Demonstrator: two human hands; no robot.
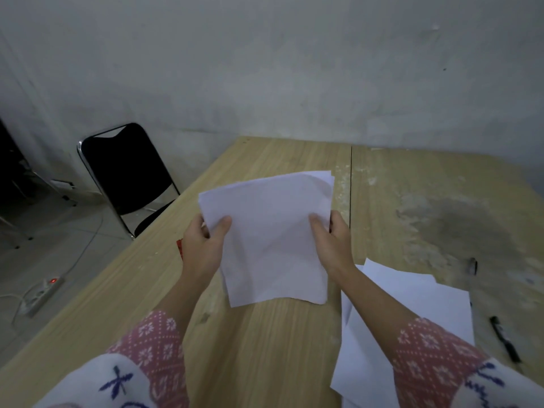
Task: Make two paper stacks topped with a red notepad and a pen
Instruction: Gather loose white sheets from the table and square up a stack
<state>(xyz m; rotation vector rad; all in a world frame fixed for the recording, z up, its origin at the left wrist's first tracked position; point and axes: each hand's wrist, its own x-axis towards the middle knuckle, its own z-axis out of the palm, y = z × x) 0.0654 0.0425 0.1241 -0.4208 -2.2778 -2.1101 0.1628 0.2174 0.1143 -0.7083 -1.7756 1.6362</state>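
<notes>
I hold a sheaf of white paper sheets [270,231] above the wooden table [265,348], with my left hand [203,245] gripping its left edge and my right hand [332,240] gripping its right edge. A red notepad [180,248] peeks out from behind my left hand, mostly hidden. More loose white sheets [412,307] lie spread on the table under my right forearm. A black pen [504,338] lies to the right of those sheets. A second dark pen [472,265] lies farther back on the right.
A black folding chair [129,175] stands by the table's left side. A power strip [44,293] with a red light lies on the floor at left. The wall [265,69] rises just behind the table. The right tabletop is stained and dusty.
</notes>
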